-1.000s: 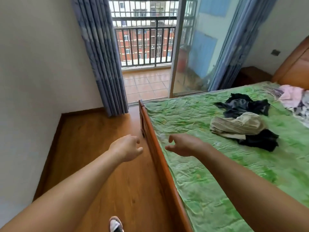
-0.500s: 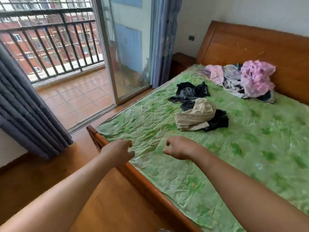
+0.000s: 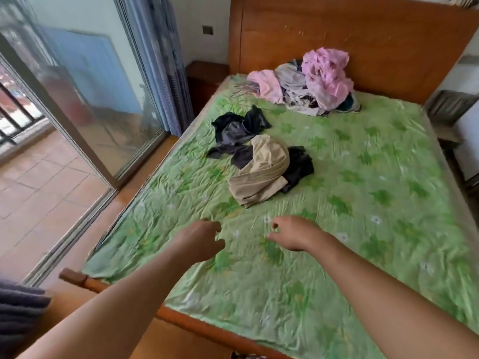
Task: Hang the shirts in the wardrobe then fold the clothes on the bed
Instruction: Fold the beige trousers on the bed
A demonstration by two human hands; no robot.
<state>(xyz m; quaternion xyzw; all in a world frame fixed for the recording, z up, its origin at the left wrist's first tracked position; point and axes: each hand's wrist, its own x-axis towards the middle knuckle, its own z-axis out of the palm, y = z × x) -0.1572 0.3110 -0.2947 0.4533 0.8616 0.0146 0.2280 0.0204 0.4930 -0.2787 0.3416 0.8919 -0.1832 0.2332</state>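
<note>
Advanced: left hand (image 3: 202, 239), right hand (image 3: 293, 233); clothes (image 3: 261, 172) lie beyond.

Nothing legible here: the green sheet (image 3: 375, 193) carries only a leaf-and-flower print, and the pink pile (image 3: 324, 73), the beige garment (image 3: 264, 172) and the dark garment (image 3: 238, 128) show no readable label or logo (the picture is soft with blur). No lettering can be made out on the wooden headboard (image 3: 363, 40) or the small wall plate (image 3: 207, 30).
</note>
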